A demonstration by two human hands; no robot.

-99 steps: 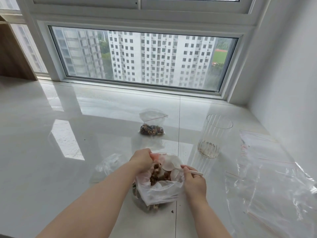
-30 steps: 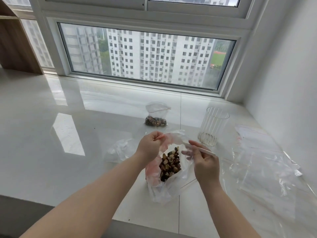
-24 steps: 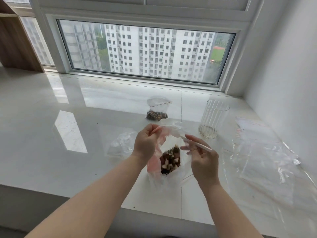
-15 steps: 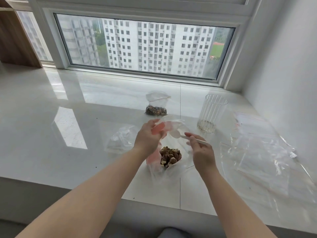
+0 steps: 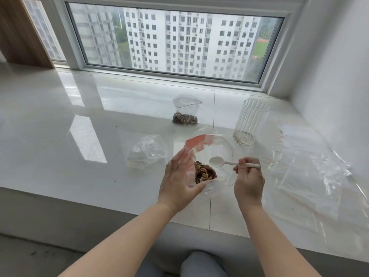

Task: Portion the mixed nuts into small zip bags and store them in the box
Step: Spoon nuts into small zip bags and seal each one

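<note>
Head view, nearest first: at the bottom centre of the frame my knee (image 5: 201, 264) shows in grey cloth. Above it, mid-frame, my left hand (image 5: 179, 180) cups the large clear bag (image 5: 213, 148) from the left side, thumb curled under it and fingers spread up along its wall; mixed nuts (image 5: 204, 172) sit in its bottom, and its mouth has a red strip. My right hand (image 5: 248, 179) pinches the handle of a white plastic spoon (image 5: 229, 162), whose empty bowl lies inside the bag's mouth just above the nuts. Left of my left hand a crumpled clear bag (image 5: 146, 154) lies on the white ledge (image 5: 60, 136). At the right of the frame flat empty zip bags (image 5: 311, 176) are spread. Further up, right of centre, stands a ribbed clear glass (image 5: 250, 121) with a few crumbs in it. Beyond, centre, a small zip bag (image 5: 185, 112) with nuts in it stands upright near the window (image 5: 173, 41).
</note>
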